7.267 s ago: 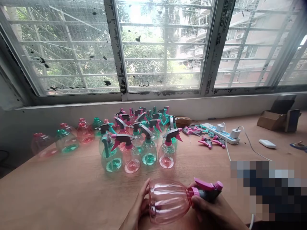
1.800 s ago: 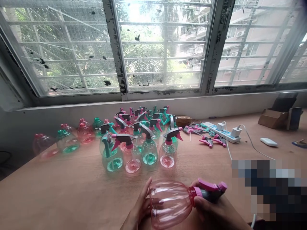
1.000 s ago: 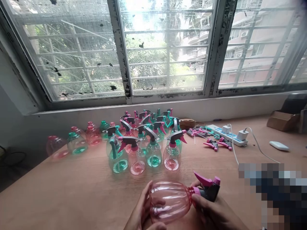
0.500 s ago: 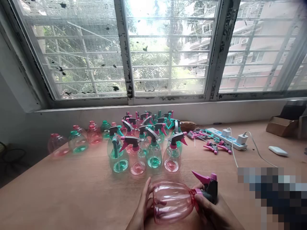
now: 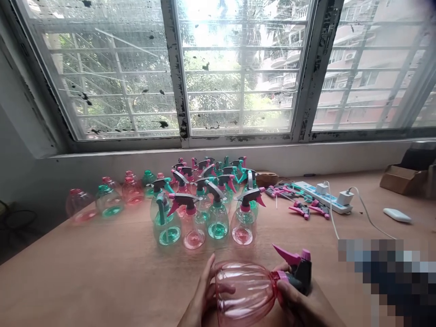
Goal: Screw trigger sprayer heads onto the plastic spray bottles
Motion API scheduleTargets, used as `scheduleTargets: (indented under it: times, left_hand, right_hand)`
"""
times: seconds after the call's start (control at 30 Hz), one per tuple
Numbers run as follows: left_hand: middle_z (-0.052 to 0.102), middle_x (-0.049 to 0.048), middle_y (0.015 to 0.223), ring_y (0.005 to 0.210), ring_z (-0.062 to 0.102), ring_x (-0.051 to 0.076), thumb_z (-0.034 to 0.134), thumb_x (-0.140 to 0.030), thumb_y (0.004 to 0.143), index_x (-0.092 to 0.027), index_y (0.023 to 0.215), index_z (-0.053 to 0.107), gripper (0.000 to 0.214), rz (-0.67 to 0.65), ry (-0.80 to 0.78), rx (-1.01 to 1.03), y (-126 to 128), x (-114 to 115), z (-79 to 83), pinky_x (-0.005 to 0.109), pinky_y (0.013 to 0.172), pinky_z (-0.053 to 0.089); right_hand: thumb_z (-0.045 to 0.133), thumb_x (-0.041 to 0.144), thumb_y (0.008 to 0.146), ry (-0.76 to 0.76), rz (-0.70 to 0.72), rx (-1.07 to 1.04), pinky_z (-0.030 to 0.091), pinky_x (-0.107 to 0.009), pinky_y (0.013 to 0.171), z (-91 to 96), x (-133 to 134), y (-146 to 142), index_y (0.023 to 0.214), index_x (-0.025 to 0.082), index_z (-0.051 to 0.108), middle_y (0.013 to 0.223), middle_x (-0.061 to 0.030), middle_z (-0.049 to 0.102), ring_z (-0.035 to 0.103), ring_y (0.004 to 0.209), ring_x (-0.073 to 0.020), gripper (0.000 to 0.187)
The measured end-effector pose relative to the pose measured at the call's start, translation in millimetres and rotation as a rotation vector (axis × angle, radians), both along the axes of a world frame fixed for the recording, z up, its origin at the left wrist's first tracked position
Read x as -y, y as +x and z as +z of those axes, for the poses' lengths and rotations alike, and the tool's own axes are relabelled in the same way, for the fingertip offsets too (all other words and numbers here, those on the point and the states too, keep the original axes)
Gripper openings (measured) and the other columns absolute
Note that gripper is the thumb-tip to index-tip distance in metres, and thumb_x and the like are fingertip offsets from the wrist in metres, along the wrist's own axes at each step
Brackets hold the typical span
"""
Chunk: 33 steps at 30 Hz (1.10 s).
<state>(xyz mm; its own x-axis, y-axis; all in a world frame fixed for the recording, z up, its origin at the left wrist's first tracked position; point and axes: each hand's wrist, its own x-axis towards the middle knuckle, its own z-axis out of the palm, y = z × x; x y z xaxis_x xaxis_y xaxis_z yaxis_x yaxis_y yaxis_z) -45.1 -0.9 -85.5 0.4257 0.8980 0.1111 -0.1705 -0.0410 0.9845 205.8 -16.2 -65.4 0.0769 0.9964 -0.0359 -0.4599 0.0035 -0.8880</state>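
A clear pink spray bottle [image 5: 245, 290] lies sideways between my two hands, low in the view, its base to the left. My left hand [image 5: 204, 295] is wrapped around the base end, with fingers showing through the plastic. At the neck, my right hand [image 5: 299, 297] grips the pink collar of the black-and-pink spray head [image 5: 301, 270]; the trigger points up and left. Beyond my hands stand several pink and green spray bottles [image 5: 218, 222] with their spray heads on.
Several bottles without heads [image 5: 111, 202] stand at the left. Loose spray heads [image 5: 299, 210] lie at the right, beside a white power strip [image 5: 323, 197] with cables. Farther right are a white mouse-like object [image 5: 397, 215] and an open cardboard box [image 5: 403, 177]. A window spans the back.
The bottle's base end has dipped slightly lower and left, and the bottle looks turned a little about its length. Both hands stay on it.
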Motion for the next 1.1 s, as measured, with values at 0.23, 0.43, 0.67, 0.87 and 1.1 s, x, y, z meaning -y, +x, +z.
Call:
scheduleTargets:
  times: [0.23, 0.43, 0.67, 0.87, 1.1]
  left_hand:
    - [0.059, 0.0106, 0.143, 0.128, 0.060, 0.038, 0.091, -0.056, 0.067, -0.037, 0.156, 0.039, 0.105, -0.027, -0.061, -0.013, 1, 3, 14.3, 0.048, 0.110, 0.048]
    - [0.068, 0.0083, 0.131, 0.123, 0.064, 0.036, 0.085, -0.059, 0.074, -0.036, 0.155, 0.043, 0.094, -0.002, -0.090, -0.027, 1, 2, 17.8, 0.048, 0.109, 0.049]
    - [0.056, 0.0086, 0.146, 0.126, 0.060, 0.038, 0.090, -0.053, 0.070, -0.041, 0.154, 0.041, 0.099, 0.028, -0.013, 0.009, 2, 4, -1.6, 0.047, 0.106, 0.051]
    - [0.041, 0.0088, 0.156, 0.115, 0.063, 0.031, 0.087, -0.054, 0.075, -0.045, 0.159, 0.026, 0.104, 0.032, 0.112, -0.014, -1, -2, -20.7, 0.043, 0.100, 0.053]
    - [0.049, 0.0120, 0.149, 0.124, 0.059, 0.037, 0.085, -0.056, 0.076, -0.039, 0.158, 0.031, 0.100, -0.057, 0.035, 0.025, -6, 1, -13.4, 0.048, 0.105, 0.049]
  right_hand:
    - [0.092, 0.054, 0.067, 0.013, -0.018, 0.030, 0.024, -0.022, 0.044, -6.3, -2, 3, 0.084, 0.018, 0.063, 0.047, 0.0068, 0.057, 0.042, 0.041, -0.0080, 0.049]
    - [0.091, 0.053, 0.068, 0.010, -0.011, 0.015, 0.028, -0.021, 0.045, -8.7, -2, 4, 0.086, 0.020, 0.061, 0.047, 0.0078, 0.057, 0.044, 0.042, -0.0080, 0.048]
    - [0.094, 0.049, 0.067, 0.006, -0.002, -0.031, 0.028, -0.020, 0.045, -7.0, -2, 4, 0.086, 0.020, 0.065, 0.051, 0.0078, 0.059, 0.044, 0.044, -0.0063, 0.045]
    - [0.092, 0.050, 0.070, 0.013, 0.017, -0.002, 0.028, -0.019, 0.047, -7.3, -1, 4, 0.087, 0.019, 0.065, 0.046, 0.0085, 0.057, 0.046, 0.043, -0.0061, 0.045]
    - [0.094, 0.050, 0.066, -0.009, -0.019, -0.003, 0.029, -0.019, 0.046, -4.8, 1, 4, 0.089, 0.019, 0.064, 0.052, 0.0071, 0.062, 0.047, 0.044, -0.0066, 0.049]
